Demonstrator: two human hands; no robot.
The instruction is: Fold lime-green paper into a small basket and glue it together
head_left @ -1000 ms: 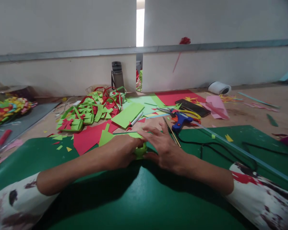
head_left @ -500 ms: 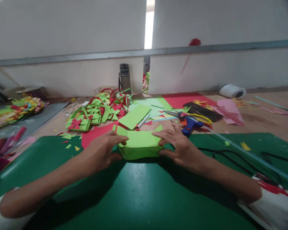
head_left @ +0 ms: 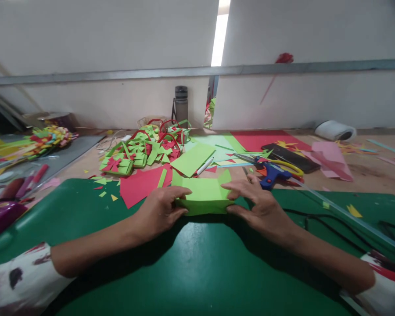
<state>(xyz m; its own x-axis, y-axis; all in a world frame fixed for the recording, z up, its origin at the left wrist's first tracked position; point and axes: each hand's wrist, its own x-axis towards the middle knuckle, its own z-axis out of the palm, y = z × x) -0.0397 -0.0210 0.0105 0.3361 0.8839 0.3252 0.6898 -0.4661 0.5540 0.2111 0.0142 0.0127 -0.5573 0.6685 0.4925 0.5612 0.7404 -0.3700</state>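
Note:
A folded piece of light green paper (head_left: 204,189), with its front edge and side flaps standing up, is held between my two hands. My left hand (head_left: 164,206) pinches its left end between thumb and fingers. The right end is gripped the same way by my right hand (head_left: 255,202). Fingers cover both ends of the front fold. Just behind the folded paper lie a flat green paper sheet (head_left: 194,159) and a white pen (head_left: 205,166). A red paper sheet (head_left: 140,186) lies beyond my left hand.
Green paper baskets (head_left: 121,160) with red bows are heaped at the back left, before a grey bottle (head_left: 181,103). Right of centre lie scissors (head_left: 246,158), a blue glue gun (head_left: 272,174) and a dark case (head_left: 291,158). A green mat (head_left: 191,272) covers the front.
The view has turned slightly left, so things sit further right. The folded paper's front side now looks lower and its side flaps more upright; both hands still hold its ends.

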